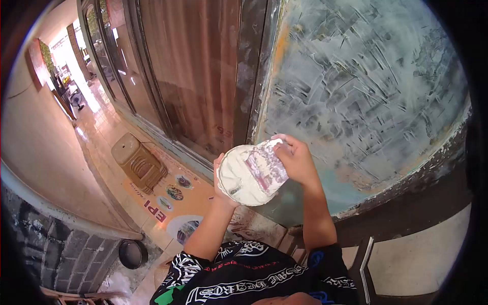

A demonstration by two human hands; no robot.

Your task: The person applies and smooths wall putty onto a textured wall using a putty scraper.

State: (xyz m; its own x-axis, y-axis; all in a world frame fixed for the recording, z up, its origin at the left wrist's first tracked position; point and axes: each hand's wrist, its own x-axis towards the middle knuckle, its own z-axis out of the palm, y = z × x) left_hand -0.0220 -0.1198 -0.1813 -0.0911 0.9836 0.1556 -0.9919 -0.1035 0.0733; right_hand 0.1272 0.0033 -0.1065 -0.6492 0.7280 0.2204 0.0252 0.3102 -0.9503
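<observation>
My left hand (222,194) is wrapped around the side of a round tub of white putty (235,175), its open top tilted toward me. The putty looks thick and unevenly smeared, with a small dark patch low down. In my right hand (299,161), thumb and fingers pinch a flat rectangular scraper (265,166) caked with white and purplish smears. It overlaps the right side of the tub, its lower edge close over the putty. Just beyond stands a wall panel (356,91) covered in grey-green and whitish strokes.
A brown plastic stool (133,152) stands on an orange printed banner (147,195) spread over the floor. A dark round bucket (133,254) sits by the block wall (66,254) at lower left. Dark-framed windows (198,71) run along the left of the panel.
</observation>
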